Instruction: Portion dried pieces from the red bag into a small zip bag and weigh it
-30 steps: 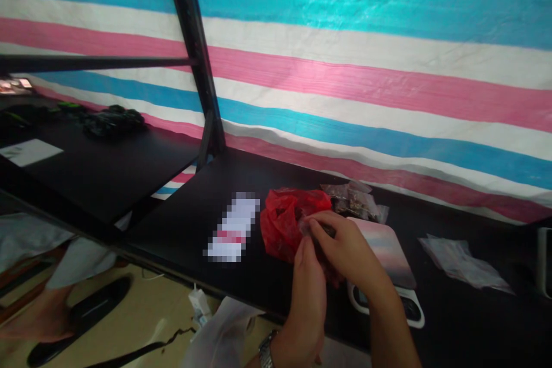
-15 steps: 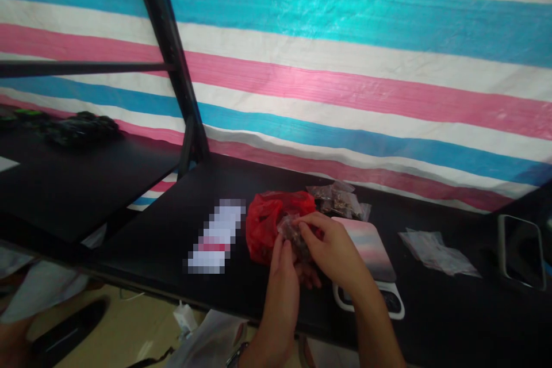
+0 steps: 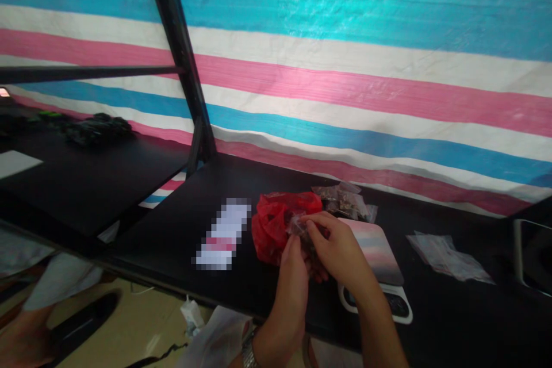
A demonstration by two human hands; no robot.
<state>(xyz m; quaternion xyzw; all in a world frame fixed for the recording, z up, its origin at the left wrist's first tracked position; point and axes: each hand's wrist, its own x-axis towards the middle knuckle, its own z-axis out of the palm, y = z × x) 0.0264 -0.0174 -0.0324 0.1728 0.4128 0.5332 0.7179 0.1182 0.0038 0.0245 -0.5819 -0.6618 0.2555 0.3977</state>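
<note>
My left hand and my right hand meet at a small clear plastic bag with dark contents. The left fingers are closed around its lower part, partly out of sight. At the bag's top edge, the right thumb and forefinger pinch the plastic. Just behind and left of the hands lies a crumpled red plastic bag. To the right, a white digital scale with a shiny plate is partly covered by my right forearm. Several filled clear bags are piled behind the scale.
Flat clear bags lie right of the scale, and a dark framed device sits at the far right. A blurred-out paper is on the left of the black table. A black metal post rises behind.
The view has turned slightly left, so the table's things appear further right. Both hands stay on the small bag, with the left thumb now nearer the right fingers.
</note>
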